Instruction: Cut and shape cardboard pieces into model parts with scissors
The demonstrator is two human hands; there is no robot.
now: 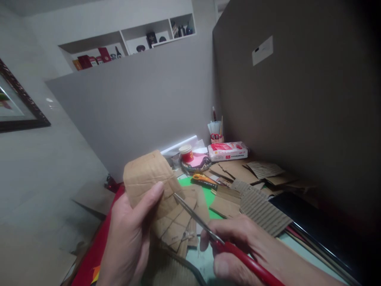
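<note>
My left hand (127, 238) grips a piece of brown cardboard (147, 174), thumb pressed on its front, and holds it up above the desk. My right hand (250, 250) is closed around red-handled scissors (208, 230). The blades point up and left, and their tips touch the right edge of the cardboard piece. Below the held piece lie more cardboard cut-outs with drawn lines (175, 230).
Corrugated cardboard scraps (262, 210) cover the desk on the right, over a green cutting mat (208, 196). An orange cutter (202, 178), a red-lidded jar (186, 153), a white packet (228, 151) and a pen cup (216, 133) stand at the back. Grey partitions (297, 99) close in the back and right.
</note>
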